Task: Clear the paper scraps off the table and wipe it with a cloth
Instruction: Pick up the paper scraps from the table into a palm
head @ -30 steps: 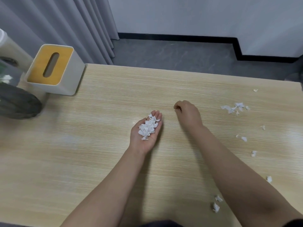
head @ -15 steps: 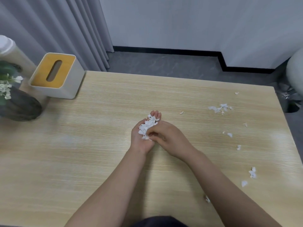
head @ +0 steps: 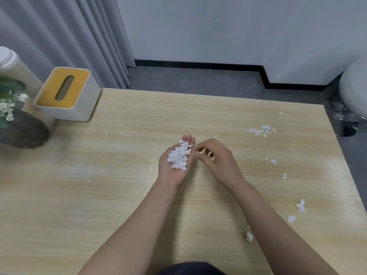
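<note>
My left hand lies palm up over the middle of the wooden table, fingers straight, carrying a heap of white paper scraps. Just to its right my right hand hovers with loosely curled fingers that hold nothing I can see. More scraps lie on the table: a cluster at the far right, one small bit beyond my right hand, and several loose bits along the right side. No cloth is in view.
A white tissue box with a yellow top stands at the table's far left corner. Beside it are a dark round vase with white flowers and a pale cylinder. A chair base stands off the right edge.
My right hand went from the table to my left palm and has now drawn back a little to the right. The heap in my left palm stays put.
</note>
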The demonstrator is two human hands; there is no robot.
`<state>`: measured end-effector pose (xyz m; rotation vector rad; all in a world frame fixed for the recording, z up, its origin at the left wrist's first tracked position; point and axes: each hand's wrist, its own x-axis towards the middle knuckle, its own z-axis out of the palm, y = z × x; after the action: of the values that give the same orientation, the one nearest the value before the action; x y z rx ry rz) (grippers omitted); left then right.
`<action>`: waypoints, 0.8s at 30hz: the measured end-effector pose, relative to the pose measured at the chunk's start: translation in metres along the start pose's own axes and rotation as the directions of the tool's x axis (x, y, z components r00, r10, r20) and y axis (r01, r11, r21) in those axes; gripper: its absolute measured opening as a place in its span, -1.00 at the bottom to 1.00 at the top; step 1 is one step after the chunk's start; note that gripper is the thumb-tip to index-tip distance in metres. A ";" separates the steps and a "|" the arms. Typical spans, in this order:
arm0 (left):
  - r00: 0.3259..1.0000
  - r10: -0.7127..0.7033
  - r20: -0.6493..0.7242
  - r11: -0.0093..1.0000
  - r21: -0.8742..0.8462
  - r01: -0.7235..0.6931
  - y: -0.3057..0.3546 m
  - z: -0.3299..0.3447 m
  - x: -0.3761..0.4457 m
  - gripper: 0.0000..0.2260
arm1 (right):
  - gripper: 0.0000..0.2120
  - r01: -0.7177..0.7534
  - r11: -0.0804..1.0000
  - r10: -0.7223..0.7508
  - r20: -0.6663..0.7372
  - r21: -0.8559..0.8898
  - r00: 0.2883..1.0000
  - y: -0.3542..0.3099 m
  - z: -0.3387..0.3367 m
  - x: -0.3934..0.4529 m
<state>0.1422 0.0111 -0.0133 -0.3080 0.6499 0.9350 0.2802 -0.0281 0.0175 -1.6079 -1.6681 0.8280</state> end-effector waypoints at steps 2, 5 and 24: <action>1.000 -0.005 -0.003 1.000 -0.018 0.005 0.000 0.000 0.002 -0.67 | -0.96 -0.060 0.998 0.060 -0.066 0.004 0.996 0.011 -0.004 0.007; 1.000 -0.021 -0.011 1.000 -0.012 0.021 0.000 -0.001 0.008 -0.68 | -0.95 -0.183 0.982 0.172 -0.169 -0.050 0.970 0.038 -0.009 0.021; 0.996 -0.015 -0.085 1.000 -0.023 0.013 -0.003 0.000 0.029 -0.70 | -0.86 -0.307 0.827 0.316 -0.063 -0.472 0.947 0.134 0.000 0.080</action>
<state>0.1569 0.0278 -0.0322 -0.3732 0.7148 0.9203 0.3556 0.0572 -0.0892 -2.2674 -1.7365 0.6058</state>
